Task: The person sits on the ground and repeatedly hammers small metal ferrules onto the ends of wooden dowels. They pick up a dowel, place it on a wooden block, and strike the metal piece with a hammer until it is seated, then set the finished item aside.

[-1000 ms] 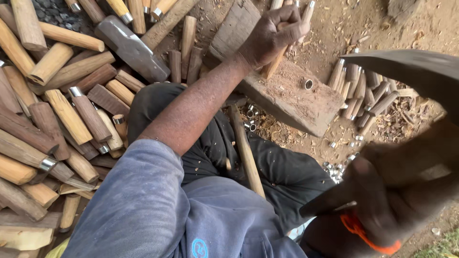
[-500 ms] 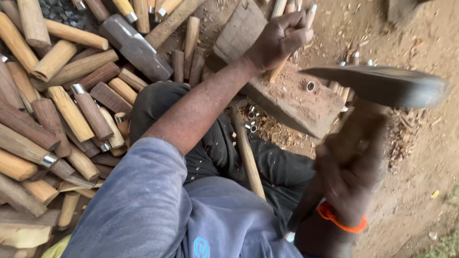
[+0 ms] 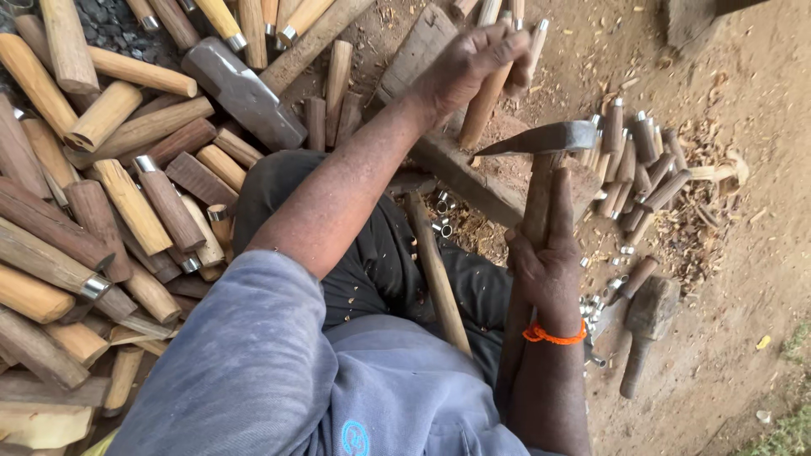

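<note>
A: Left hand [image 3: 469,63] up at twelve o'clock, fingers curled tight round a pale wooden handle [image 3: 486,105], holding it upright on the wooden block [image 3: 473,173]

B: And the right hand [image 3: 549,262] at four o'clock, fist wrapped around the shaft of an adze [image 3: 541,139], thumb laid straight up the wood. There's an orange band [image 3: 553,335] on that wrist

A: The adze blade sits level, its point just beside the foot of the wooden handle, at the block's top face

B: Big heap of handles [image 3: 101,194] from eight round to eleven o'clock, some with metal rings on their ends, and a heavy sledgehammer [image 3: 241,93] lying among them

A: Smaller finished pile [image 3: 634,160] at two o'clock, ringed ends up. Loose metal rings [image 3: 443,215] scattered below the block

B: A small mallet [image 3: 646,325] lies on the dirt at four o'clock, near the right wrist
</note>
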